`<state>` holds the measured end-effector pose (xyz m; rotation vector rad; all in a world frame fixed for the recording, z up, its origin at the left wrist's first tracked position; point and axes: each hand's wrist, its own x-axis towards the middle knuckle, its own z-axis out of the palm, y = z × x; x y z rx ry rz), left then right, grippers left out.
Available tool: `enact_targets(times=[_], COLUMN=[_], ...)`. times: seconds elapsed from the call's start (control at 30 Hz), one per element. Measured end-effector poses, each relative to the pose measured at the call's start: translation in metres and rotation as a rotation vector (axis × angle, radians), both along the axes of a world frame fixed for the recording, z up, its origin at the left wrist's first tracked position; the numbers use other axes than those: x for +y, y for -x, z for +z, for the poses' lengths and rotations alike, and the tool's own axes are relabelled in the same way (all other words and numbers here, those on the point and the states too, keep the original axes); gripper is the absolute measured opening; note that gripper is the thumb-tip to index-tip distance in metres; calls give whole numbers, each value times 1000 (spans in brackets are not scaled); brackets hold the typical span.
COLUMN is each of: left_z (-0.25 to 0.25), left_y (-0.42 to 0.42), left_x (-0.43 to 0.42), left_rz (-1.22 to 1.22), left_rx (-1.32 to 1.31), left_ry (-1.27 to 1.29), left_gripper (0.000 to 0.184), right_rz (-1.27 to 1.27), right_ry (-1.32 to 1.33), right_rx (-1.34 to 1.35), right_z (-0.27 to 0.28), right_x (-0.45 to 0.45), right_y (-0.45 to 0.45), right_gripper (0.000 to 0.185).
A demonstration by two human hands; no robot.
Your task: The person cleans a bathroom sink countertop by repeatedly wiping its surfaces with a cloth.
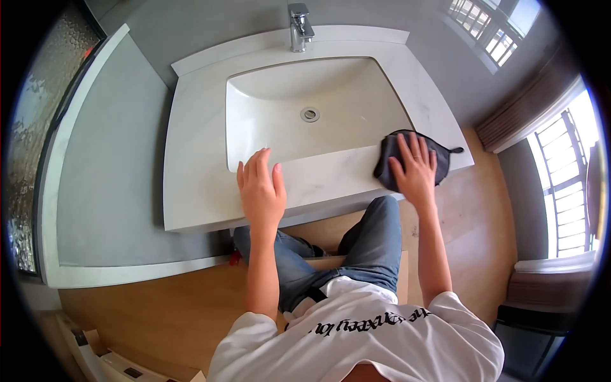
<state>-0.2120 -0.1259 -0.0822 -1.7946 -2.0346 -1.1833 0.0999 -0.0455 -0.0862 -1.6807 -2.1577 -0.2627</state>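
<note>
A black pouch (389, 167) with a small loop at its right end lies on the front right corner of the white countertop (197, 184). My right hand (415, 167) rests flat on top of it, fingers spread. Over the counter's front edge, left of centre, is my left hand (261, 191), fingers apart and holding nothing, near the front rim of the basin. The white basin (273, 124) has a round metal drain (310, 114) in its middle.
A chrome faucet (299, 28) stands behind the basin. On the left is a grey panel with a white edge (54, 191). A barred window (566, 178) and a brown curtain (519, 121) are at the right. Cardboard boxes (114, 366) lie at the lower left.
</note>
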Motion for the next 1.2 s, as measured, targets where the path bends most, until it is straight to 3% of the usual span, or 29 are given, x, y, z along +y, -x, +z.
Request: enact_targets(times=[0.27,0.33,0.4,0.6,0.73,0.87,1.07,1.2], left_z=[5,7,4,10,13,12,24,17], left_y=[-1,1,5,4,1,0,-47,-111], left_x=[-1,-3,-3,-3,-1,-2,-12,-3], left_rz=[-167,-171,-161,-220,-295,-266,-218,-175], left_rx=[-78,-62,-235,-100,6,-54,110,239], left_ry=[85,83,80,56,37,76,22,219], left_gripper=[35,33,30,26,31,36,39,64], right_rz=[528,563,562,685,561,666,340,194], right_ry=[6,10,29,180,198,299,169,105], right_rx=[106,61,91,344,307,394,412,419], right_z=[10,6,9,17,15,24,10,-12], right_x=[-51,-57,-55,-37,-20,-11,47,61], right_y=[155,177,178,143,111,90,32,11], right_gripper=[57,54,52,54,50,48,40,38])
